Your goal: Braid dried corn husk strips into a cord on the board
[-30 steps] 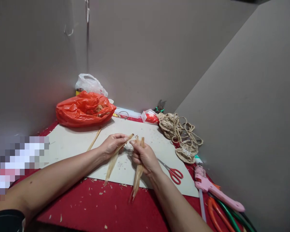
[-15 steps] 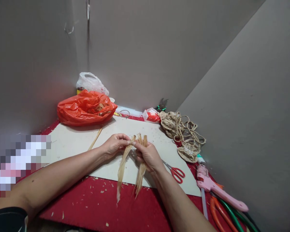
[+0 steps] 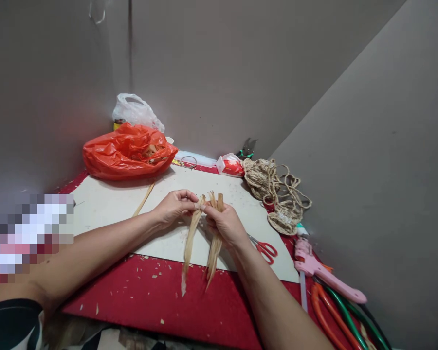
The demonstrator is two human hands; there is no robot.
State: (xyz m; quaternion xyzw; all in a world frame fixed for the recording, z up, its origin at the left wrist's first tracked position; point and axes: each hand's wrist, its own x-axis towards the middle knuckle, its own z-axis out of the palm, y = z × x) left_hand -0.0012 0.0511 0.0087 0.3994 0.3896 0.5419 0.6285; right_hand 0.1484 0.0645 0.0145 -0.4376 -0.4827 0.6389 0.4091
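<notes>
left hand (image 3: pixel 173 209): fingers pinched, forearm low | right hand (image 3: pixel 224 224): fingers curled closed, touching left fingertips

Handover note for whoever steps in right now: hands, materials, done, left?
Left hand: pinching the top of one dried husk strip, which hangs down.
Right hand: grip closed on a husk bundle, tips sticking up above the fist.
Both are held over the white board; red scissors lie right of the hands.
Done: bundle gathered.
Left: the strip is not visibly wrapped or tied.
</notes>
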